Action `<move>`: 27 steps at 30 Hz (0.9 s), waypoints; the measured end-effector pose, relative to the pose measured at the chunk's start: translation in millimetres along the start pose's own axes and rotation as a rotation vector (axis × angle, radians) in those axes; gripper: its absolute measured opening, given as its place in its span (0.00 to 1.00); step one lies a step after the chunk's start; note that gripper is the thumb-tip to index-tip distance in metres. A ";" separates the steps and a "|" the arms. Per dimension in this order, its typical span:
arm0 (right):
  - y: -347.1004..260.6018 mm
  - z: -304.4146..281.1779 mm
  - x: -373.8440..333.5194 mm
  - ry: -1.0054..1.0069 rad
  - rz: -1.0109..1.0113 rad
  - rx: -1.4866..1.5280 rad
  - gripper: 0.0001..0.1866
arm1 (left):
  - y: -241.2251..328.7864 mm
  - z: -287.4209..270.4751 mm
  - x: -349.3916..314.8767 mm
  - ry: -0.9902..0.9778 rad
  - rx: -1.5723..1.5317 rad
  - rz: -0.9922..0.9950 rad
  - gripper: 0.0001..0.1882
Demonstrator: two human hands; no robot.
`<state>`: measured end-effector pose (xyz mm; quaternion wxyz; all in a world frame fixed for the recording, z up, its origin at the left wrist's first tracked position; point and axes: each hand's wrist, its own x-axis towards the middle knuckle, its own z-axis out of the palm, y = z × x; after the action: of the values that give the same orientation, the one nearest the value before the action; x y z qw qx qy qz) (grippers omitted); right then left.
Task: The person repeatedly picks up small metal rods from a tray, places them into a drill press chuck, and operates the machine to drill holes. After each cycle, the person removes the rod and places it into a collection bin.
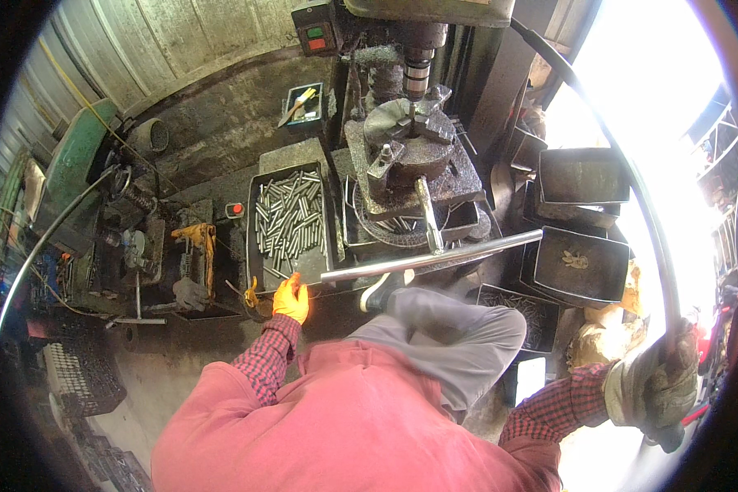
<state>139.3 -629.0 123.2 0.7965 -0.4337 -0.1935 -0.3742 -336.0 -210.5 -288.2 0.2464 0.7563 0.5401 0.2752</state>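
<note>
My left hand [291, 298], in an orange glove, is at the near edge of a metal tray [313, 261] holding many short steel pins [289, 211]. Its fingers point toward the pins and look slightly apart, with nothing visible between them. At the far right my right hand [652, 381], in a grey work glove, is wrapped round the end of a long curved lever [641, 180] running up to the drill press head [435, 10]. Below the drill chuck [416, 72], a jawed work-holding chuck [408, 127] sits on the machine table. Whether it holds a pin is unclear.
A long steel bar handle [435, 261] juts out before my knees. Metal bins [582, 262] stand to the right. A small box [305, 119] with a brush lies behind the tray. A switch box [315, 34] hangs above. Another machine [131, 246] stands left.
</note>
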 end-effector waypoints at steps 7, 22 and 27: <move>12.9 -22.5 17.0 -0.086 -0.110 -0.050 0.36 | -0.7 0.2 3.2 -0.026 0.017 -0.045 0.23; -22.3 54.0 38.0 -0.776 0.002 1.054 0.27 | 105.7 -60.5 78.9 0.155 -0.572 0.015 0.18; -23.7 64.3 30.6 -0.880 -0.014 1.190 0.30 | 184.6 -79.8 65.0 -0.049 -0.723 0.206 0.16</move>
<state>142.0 -596.5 190.8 0.7434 -0.0371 -0.6678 -0.0024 -247.5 -197.1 -96.7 0.4814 0.6772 0.3230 0.4531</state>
